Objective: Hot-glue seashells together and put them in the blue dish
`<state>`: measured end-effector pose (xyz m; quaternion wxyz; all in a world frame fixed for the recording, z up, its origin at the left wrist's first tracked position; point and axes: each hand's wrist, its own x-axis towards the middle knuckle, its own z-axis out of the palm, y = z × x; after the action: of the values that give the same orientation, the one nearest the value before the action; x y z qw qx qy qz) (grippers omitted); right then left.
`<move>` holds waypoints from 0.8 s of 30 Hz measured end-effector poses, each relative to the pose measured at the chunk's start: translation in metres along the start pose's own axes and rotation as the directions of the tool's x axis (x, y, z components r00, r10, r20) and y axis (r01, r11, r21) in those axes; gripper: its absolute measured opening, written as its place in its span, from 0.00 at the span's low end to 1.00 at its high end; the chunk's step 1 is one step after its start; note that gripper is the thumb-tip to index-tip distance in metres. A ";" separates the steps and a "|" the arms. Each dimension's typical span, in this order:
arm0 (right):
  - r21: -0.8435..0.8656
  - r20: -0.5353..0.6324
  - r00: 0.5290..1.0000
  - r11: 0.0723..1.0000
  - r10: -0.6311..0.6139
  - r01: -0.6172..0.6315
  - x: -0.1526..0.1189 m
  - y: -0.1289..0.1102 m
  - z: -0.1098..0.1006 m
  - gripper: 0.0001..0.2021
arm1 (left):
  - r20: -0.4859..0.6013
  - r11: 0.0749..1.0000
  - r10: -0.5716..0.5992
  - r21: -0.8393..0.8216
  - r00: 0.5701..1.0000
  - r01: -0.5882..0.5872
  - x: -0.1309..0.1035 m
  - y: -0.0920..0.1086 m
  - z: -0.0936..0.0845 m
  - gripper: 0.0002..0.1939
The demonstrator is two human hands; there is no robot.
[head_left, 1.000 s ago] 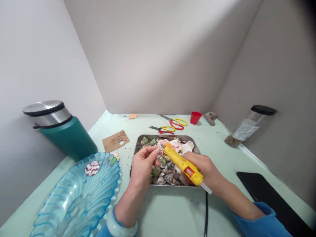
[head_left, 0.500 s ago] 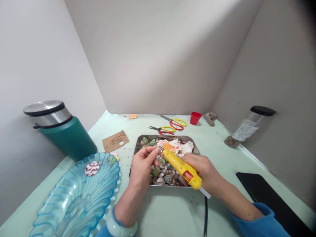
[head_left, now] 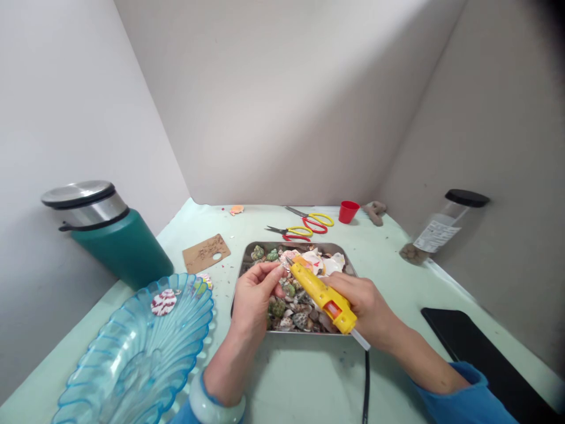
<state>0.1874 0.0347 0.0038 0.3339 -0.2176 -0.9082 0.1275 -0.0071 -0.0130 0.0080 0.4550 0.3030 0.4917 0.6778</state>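
In my right hand is a yellow hot glue gun, its metal nozzle pointing up and left and a clear glue stick sticking out of its back end. My left hand pinches something tiny between thumb and forefinger, close to the nozzle; it is too small to name. Both hands are over a metal tray filled with small seashells. Toward the tray's back lie painted pieces in pink, orange and white.
A blue scalloped dish with a striped shell stands at left, beside a green bottle. Behind the tray are two scissors, a red cup and brown card. At right are a lidded jar and a black slab.
The glue gun has shifted slightly: its nozzle has lifted a little away from my left fingertips, and its back end has swung left. My left hand stays almost still.
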 end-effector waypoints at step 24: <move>-0.017 0.021 1.000 1.000 -0.018 0.018 -0.002 0.001 0.001 0.03 | -0.013 1.000 -0.013 -0.021 1.000 0.013 -0.001 0.001 0.001 0.12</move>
<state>0.1886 0.0343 0.0021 0.3238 -0.2109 -0.9146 0.1191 -0.0060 -0.0134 0.0091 0.4592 0.2906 0.4897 0.6818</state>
